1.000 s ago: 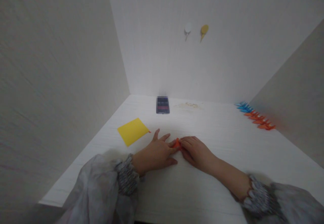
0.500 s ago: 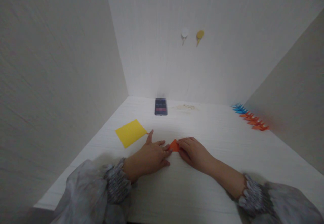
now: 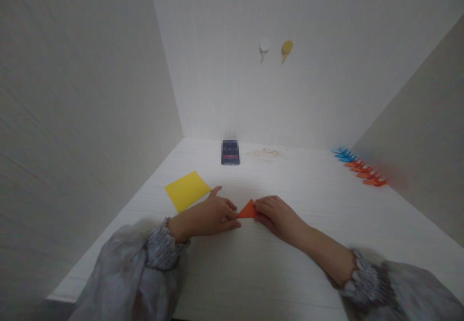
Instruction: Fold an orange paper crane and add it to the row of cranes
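Note:
A small folded piece of orange origami paper point(image 3: 248, 210), triangular in outline, lies on the white table between my hands. My right hand point(image 3: 277, 217) grips its right side, fingers bent over the edge and the tip of that side hidden. At the left corner of the paper, my left hand point(image 3: 213, 213) touches it with a fingertip. The fingers of that hand are spread, the thumb lower down and the little finger raised outward. Just beyond that little finger lies a flat yellow sheet of paper point(image 3: 187, 190).
A dark phone-like object point(image 3: 230, 153), blurred out, lies at the back by the wall. Blue folded paper figures point(image 3: 344, 154) and orange ones point(image 3: 366, 173) stand in a row along the right wall. A white hook point(image 3: 264, 45) and a yellow hook point(image 3: 287, 47) are on the back wall.
My left hand has slid left and drawn back from the orange paper, showing more of its left corner. My right hand stays nearly in place on it.

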Motion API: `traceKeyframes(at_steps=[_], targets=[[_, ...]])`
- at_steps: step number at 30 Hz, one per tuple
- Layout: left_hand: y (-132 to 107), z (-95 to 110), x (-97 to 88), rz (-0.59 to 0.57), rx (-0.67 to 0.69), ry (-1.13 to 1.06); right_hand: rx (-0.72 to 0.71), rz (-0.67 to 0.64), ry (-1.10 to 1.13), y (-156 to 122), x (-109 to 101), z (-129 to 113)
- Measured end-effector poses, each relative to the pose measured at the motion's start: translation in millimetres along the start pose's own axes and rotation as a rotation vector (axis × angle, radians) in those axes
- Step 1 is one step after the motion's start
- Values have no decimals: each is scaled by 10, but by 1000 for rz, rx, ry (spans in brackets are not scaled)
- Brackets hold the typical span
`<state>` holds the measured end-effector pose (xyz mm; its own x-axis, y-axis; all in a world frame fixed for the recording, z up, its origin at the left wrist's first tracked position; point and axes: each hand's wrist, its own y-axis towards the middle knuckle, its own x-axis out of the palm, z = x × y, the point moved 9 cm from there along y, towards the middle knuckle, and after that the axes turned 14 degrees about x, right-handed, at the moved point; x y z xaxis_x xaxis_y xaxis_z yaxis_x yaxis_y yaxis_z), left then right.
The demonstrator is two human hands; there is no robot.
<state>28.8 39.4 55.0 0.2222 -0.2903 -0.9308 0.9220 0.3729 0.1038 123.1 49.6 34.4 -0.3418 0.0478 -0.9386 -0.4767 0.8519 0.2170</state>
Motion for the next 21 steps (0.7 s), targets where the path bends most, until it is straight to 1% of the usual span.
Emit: traceKeyframes(at_steps=[5,8,11,15,19,21], targets=[[51,92,-34,56,73,31,-67,6,-3,-21,-9,-96],[79,163,-3,45,110,81,-89,13,-17,-34,-13,-134],[82,176,32,21,114,113,-86,-1,-39,-50,-7,-144],[58,129,51,14,100,53,-86,-7,-55,-82,-37,-148],[29,39,83,-4,57,-5,-122,-2,-58,-117,-65,-162],[12,7,79,14,45,-17,-130,5,-62,-120,-57,-160]])
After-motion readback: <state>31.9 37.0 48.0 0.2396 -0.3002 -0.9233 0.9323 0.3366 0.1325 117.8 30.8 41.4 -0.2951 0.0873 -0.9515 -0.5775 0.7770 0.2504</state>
